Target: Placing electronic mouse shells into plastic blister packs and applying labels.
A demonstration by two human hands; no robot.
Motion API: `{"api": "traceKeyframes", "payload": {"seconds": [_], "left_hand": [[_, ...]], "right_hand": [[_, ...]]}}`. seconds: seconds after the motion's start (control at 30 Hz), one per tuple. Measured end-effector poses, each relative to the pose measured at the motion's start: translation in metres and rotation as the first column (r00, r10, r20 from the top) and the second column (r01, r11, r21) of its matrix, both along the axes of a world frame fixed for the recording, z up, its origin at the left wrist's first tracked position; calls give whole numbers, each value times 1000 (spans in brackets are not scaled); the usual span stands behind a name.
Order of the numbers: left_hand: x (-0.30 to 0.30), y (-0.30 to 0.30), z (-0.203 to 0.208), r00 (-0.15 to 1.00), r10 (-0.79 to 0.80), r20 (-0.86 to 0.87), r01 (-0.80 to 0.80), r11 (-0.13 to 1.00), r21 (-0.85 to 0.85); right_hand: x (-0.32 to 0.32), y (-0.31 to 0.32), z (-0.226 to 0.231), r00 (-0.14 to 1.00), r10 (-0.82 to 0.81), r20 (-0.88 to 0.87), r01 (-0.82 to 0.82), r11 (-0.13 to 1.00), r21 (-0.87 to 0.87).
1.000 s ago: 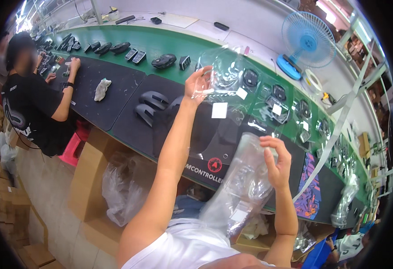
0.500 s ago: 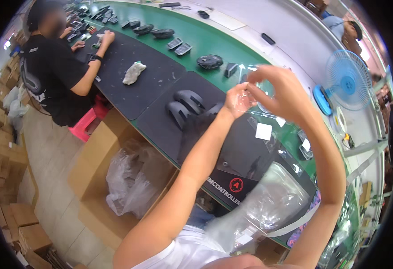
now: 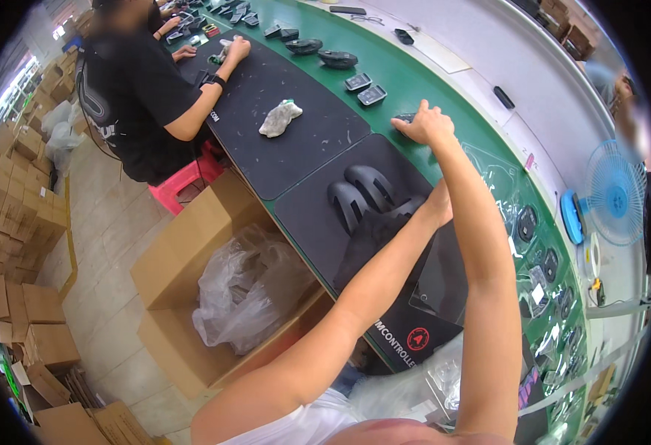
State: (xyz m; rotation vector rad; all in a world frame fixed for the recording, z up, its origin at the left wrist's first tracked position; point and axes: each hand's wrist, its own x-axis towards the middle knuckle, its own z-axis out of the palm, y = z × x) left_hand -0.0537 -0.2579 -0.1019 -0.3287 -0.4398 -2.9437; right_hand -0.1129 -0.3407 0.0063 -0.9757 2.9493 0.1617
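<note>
My right hand (image 3: 428,126) reaches over the far side of the bench, its fingers closed around a black computer mouse (image 3: 406,117) that it mostly covers. Lower down, my left hand (image 3: 439,205) is partly behind my right forearm; its fingers are hidden, so whether it holds anything does not show. Close to its left, dark grey curved shells (image 3: 370,186) lie on the black mat (image 3: 307,211), beside a crumpled black bag (image 3: 376,241). Clear plastic packaging (image 3: 492,167) lies on the green surface right of my right forearm.
A co-worker (image 3: 143,81) in black handles a small part at the far left. A whitish rag (image 3: 281,119) lies on the mat. Black devices (image 3: 338,58) line the green bench top (image 3: 392,81). An open carton (image 3: 163,271) with plastic bags stands left; a blue fan (image 3: 613,191) stands right.
My hands, earlier together at a clear plastic piece, have separated. The right has gone forward and left to the black mouse; the left has dropped behind my right forearm. The view has turned.
</note>
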Motion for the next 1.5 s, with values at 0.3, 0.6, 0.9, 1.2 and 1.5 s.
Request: {"api": "traceKeyframes", "payload": {"seconds": [0.3, 0.6, 0.9, 1.2, 1.5], "left_hand": [[-34, -3, -36, 975, -168, 148, 182, 979, -89], [-34, -8, -51, 983, -180, -25, 182, 981, 64], [7, 3, 8, 999, -18, 33, 22, 992, -121], [5, -17, 4, 961, -274, -43, 277, 953, 119], [9, 0, 13, 981, -180, 71, 185, 979, -81]], "right_hand": [[-8, -26, -39, 972, -180, 153, 190, 980, -53], [-27, -35, -51, 962, -148, 228, 186, 970, -154], [13, 27, 29, 841, 385, 381, -162, 850, -502], [22, 166, 60, 789, 281, -546, -509, 797, -326], [45, 234, 12, 802, 201, -563, -449, 825, -344]]}}
